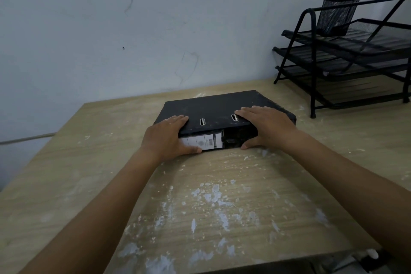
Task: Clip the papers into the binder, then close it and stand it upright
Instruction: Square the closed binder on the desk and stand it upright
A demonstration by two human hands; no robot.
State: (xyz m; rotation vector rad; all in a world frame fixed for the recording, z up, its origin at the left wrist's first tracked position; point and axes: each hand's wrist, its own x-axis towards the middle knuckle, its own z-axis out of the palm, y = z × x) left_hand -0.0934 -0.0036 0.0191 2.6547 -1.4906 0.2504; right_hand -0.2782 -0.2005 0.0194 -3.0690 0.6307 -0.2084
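Two hands were on the one binder (222,109), which lay flat and closed near the middle of the wooden desk (222,184), its spine turned towards the person. Starting at the left, the left hand (169,135) clasped the left end of the spine, fingers lying close together on the top cover and the thumb tucked under along the white spine label (203,141). That looked to me like a grip made for tipping, not for pressing. Moving across, two metal-rimmed slots (202,121) showed in the cover between the hands, and the right one was partly hidden by a fingertip. No loose papers were anywhere on the desk, so I judged them already clipped inside, though the closed cover hid them. The right hand (264,122) mirrored the first, fingers flat and together on the cover, thumb hooked low at the spine's right end. With both ends caught evenly, I took it that only the standing up remained to be done. Farther right, well apart from the binder, stood one black wire tray rack (347,62) of three tiers, with a single mesh pen cup (335,15) on its top shelf.
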